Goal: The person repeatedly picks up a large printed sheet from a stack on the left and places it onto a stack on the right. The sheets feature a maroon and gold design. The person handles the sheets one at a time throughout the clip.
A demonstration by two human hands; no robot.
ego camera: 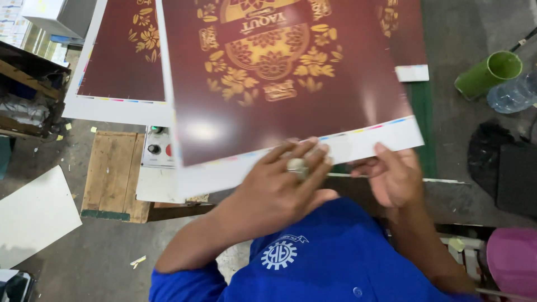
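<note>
Maroon sheet [279, 106]: large printed sheet, dark red with gold floral ornament and a white margin carrying a strip of small colour patches; it hangs tilted in front of the person, its near edge in both hands.
Far left: white board [33, 215] lying on the floor, well apart from the hands.
Wooden pallet [114, 173]: just right of the board, low beside the machine.
Control box [156, 146]: pale, with round buttons, partly hidden behind the sheet's lower left corner.
Second sheet [120, 61]: same maroon print, lying flat behind and left of the held one.
Left hand [279, 187]: wears a ring; fingers [305, 151] spread flat and pressed on the white margin, thumb hidden under it, so a pinch is likely but I cannot tell.
Right hand [394, 176]: thumb on top of the margin's right end, fingers curled beneath, closed on the sheet.
Handling: judged light, thin and glossy, so slippery and quick to sag or crease; best held by the white margin with hands apart, off the printed face.
Far right: green cup [489, 74] and clear bottle [512, 94] lying on the floor.
</note>
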